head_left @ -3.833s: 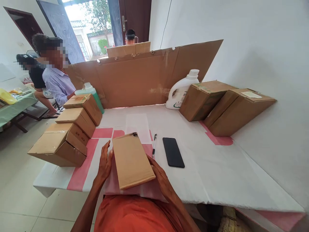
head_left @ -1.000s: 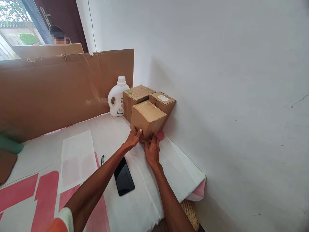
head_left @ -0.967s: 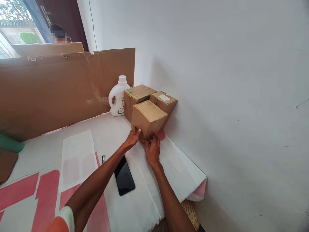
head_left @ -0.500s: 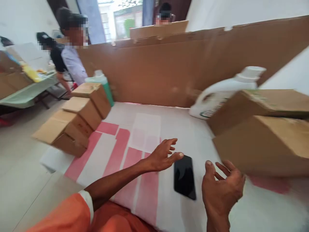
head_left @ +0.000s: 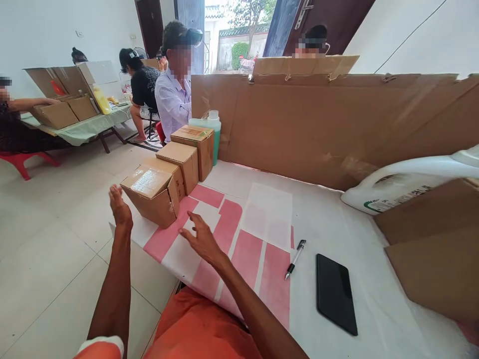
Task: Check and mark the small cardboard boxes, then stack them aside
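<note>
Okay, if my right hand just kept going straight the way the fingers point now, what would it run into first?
Probably the nearest cardboard box in the left-hand row: the fingers of your right hand point toward its side. Depth is hard to judge from this one view.

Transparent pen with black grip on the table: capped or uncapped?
Uncapped: the pen shows its bare tip beyond the black grip; a black cap sits on the opposite end.

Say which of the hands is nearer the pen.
Right: the right hand is left of the pen, over the tablecloth; the left hand is farther left, beside a cardboard box.
</note>
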`<state>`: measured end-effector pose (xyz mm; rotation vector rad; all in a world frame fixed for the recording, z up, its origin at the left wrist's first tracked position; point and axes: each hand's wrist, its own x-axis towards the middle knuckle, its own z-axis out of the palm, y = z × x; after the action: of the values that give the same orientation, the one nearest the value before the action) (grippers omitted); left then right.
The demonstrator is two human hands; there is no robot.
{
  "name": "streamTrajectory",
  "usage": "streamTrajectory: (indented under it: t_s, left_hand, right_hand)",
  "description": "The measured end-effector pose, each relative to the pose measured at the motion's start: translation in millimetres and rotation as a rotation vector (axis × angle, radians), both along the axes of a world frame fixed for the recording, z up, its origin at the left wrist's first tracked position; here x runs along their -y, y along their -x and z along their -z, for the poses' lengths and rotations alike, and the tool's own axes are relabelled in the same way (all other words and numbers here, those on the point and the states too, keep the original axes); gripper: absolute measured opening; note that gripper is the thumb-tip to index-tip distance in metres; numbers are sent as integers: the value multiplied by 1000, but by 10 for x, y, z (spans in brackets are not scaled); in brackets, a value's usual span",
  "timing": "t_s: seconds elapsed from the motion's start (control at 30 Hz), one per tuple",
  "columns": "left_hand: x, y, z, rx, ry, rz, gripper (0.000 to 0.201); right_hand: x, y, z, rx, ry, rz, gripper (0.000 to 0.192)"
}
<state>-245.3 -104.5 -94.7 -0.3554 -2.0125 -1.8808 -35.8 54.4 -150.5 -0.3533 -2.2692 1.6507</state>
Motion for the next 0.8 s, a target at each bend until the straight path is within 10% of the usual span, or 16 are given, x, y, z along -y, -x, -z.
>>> streamTrajectory:
  t_s: [0.23,0.53,0.8]
  left_hand:
    - [162,-678,504,155,-9,173,82]
    - [-144,-2061,554,36,165,589,59]
    - [-998,-1769,552,107,341,739,97]
  right_hand:
    - [332,192,40,2,68,-105,104]
    - [-275,-1185,-22,-71,139,271,68]
    - [-717,-1504,-186,-71,157,501,58]
